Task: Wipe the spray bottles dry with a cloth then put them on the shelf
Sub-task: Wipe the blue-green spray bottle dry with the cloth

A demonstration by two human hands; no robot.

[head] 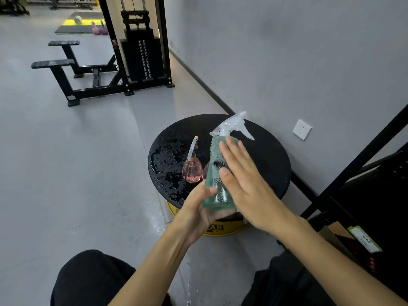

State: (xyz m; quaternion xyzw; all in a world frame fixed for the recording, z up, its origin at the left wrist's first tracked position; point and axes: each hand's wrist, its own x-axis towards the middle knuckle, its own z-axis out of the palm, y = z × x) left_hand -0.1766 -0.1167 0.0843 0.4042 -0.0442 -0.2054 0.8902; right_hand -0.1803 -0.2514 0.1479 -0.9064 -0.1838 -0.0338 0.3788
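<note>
Green spray bottle [217, 191] upright, nozzle rightward.

Round black wet-topped stool with yellow base [271, 155] by grey wall. White wall socket [301, 129] right of it. Black weight-stack machine [141, 54] far left, purple kettlebells [98, 28] behind. Cardboard box [337, 235] near right edge.

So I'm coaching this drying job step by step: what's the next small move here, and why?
Probably slide the right hand down the green spray bottle with the cloth, towards its base. The left hand grips the bottle at the bottom, tilted above the wet black round table, and the cloth covers only its upper part. The pink bottle stands on the table, untouched.
</note>
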